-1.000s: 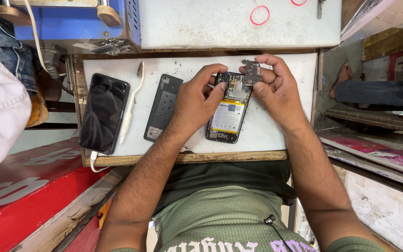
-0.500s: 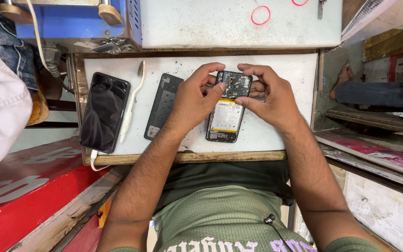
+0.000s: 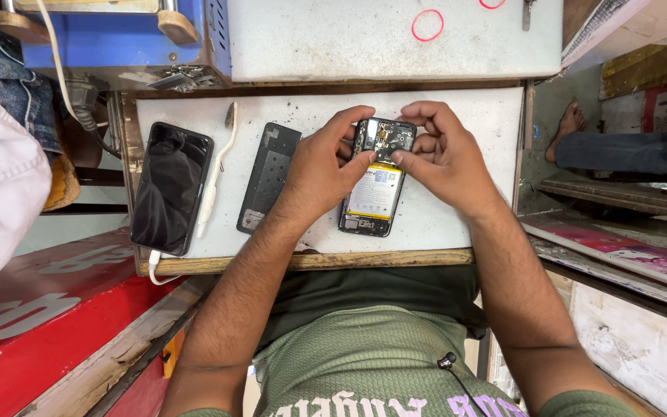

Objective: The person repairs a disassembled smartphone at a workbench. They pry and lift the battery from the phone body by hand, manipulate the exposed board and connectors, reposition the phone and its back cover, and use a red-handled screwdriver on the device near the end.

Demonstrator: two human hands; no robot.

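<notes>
While both hands, left hand (image 3: 322, 166) and right hand (image 3: 445, 158), pinch the opened phone (image 3: 376, 181) with curled fingers, a slip could nick its exposed battery (image 3: 374, 194).

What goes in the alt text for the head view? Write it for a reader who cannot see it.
Both hands work at the top end of an opened phone with its battery exposed, lying on a white work board: the left hand and right hand press on its upper part. Left of it lie a dark back cover, a white toothbrush and a black phone.
</notes>
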